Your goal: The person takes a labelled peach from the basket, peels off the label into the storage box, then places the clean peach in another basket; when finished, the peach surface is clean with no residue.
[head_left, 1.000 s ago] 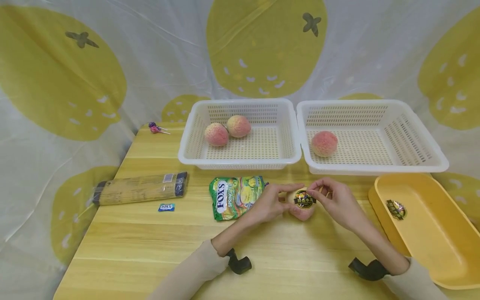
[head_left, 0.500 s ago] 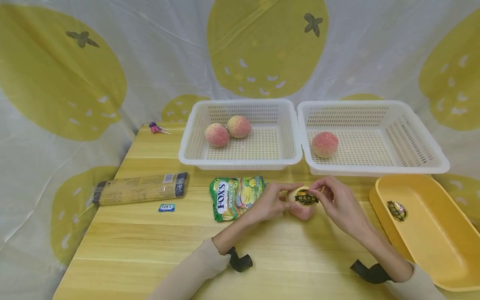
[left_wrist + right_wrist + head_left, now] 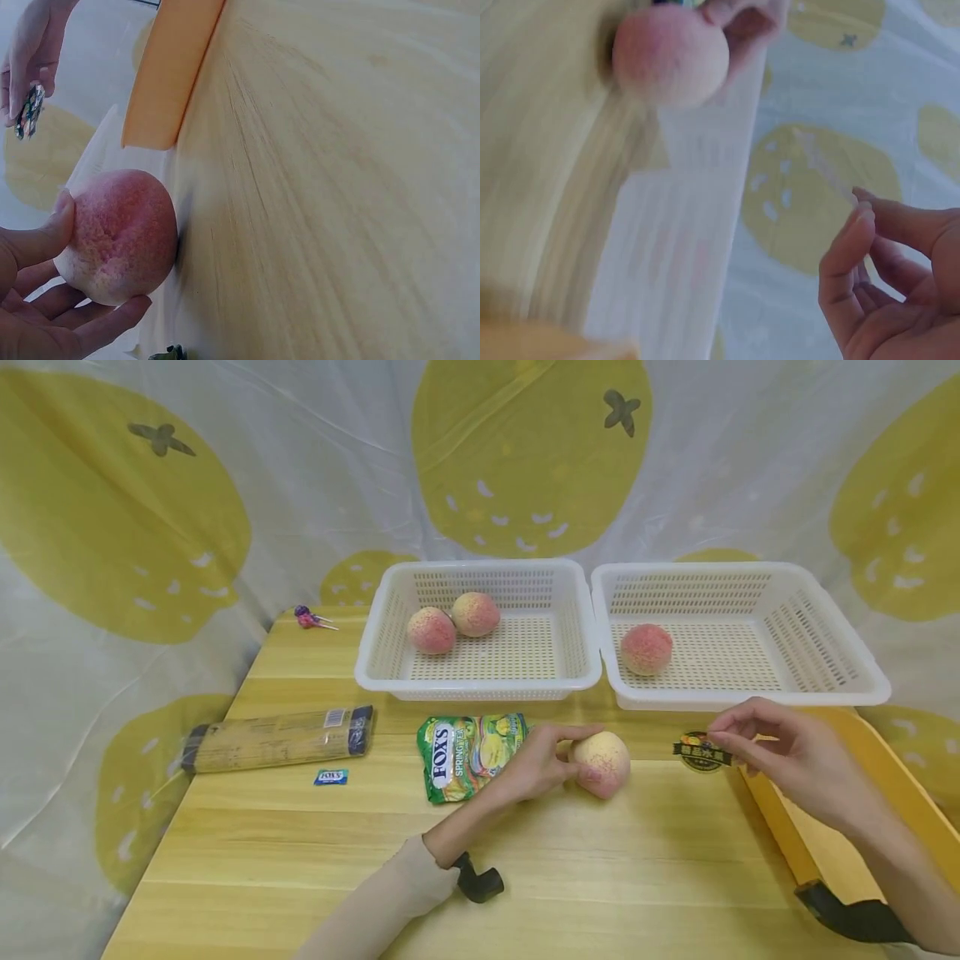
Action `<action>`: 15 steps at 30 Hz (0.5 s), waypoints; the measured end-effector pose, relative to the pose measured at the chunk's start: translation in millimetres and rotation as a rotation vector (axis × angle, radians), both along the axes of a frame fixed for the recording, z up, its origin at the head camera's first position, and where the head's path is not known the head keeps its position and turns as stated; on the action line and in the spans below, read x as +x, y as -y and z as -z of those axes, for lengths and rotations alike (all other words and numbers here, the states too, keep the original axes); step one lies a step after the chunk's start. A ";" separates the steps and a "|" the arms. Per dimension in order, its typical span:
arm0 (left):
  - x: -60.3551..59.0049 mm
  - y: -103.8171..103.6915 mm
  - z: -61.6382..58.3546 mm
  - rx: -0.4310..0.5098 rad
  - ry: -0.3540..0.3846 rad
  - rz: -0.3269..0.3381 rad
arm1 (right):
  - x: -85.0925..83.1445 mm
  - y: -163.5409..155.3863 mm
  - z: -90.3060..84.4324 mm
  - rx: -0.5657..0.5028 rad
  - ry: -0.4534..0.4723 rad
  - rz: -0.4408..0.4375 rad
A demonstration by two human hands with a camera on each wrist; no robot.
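From the head, gripping a peach (image 3: 604, 762) lower right of centre with the left hand (image 3: 540, 768); pinching a sticker (image 3: 697, 753) at right with the right hand (image 3: 802, 764); from the left wrist, clasping the peach at lower left; from the right wrist, pinching the blurred sticker right of centre.

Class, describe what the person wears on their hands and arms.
The left hand and right hand are ungloved. A plain beige sleeve covers the left forearm. Curved black fittings show at both wrists; the right sleeve is mostly out of frame.
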State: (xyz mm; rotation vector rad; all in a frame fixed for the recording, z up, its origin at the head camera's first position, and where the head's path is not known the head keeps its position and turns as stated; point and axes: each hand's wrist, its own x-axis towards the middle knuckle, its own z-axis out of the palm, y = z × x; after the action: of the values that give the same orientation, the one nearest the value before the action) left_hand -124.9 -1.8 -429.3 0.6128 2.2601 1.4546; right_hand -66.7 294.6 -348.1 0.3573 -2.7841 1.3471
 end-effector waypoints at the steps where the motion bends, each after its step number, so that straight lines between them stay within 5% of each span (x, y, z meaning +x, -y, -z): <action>1: 0.1 -0.1 -0.3 -0.003 -0.004 0.003 | 0.9 -10.7 -1.3 -0.005 0.025 0.011; 5: 0.4 0.3 -2.2 -0.010 -0.011 0.011 | 3.4 -51.2 -2.0 0.003 0.078 0.079; 15: -0.2 0.3 -2.4 0.018 0.019 0.018 | 4.2 -126.8 20.5 0.049 0.046 0.149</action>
State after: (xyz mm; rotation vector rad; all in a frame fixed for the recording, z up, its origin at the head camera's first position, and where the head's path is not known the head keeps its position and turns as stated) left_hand -125.1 -2.1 -426.9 0.6212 2.2242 1.4669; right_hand -62.4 421.4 -368.5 0.1185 -2.8198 1.2726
